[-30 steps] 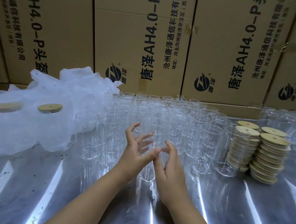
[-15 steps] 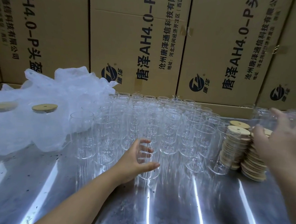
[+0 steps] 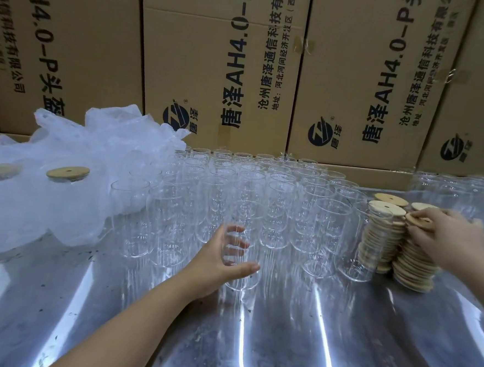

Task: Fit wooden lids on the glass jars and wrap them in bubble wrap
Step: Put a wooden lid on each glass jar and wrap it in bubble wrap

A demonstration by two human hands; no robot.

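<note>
Several clear glass jars [image 3: 266,190] stand in rows across the middle of the shiny metal table [image 3: 281,343]. My left hand [image 3: 218,262] grips the nearest jar [image 3: 242,266] at the front of the group, fingers behind it and thumb in front. Stacks of round wooden lids [image 3: 386,236] stand at the right. My right hand [image 3: 448,240] rests on the right-hand stack and pinches the top wooden lid [image 3: 417,220]. A heap of bubble wrap [image 3: 63,176] lies at the left, with two lidded jars [image 3: 68,172] wrapped in it.
Tall printed cardboard boxes [image 3: 220,67] form a wall right behind the jars. More glass jars [image 3: 463,193] stand blurred at the far right behind the lids. The metal table in front of my arms is bare.
My right hand left the jar, swung right and came down on the lid stack, pinching the top lid. My left hand closed round the front jar and stays there.
</note>
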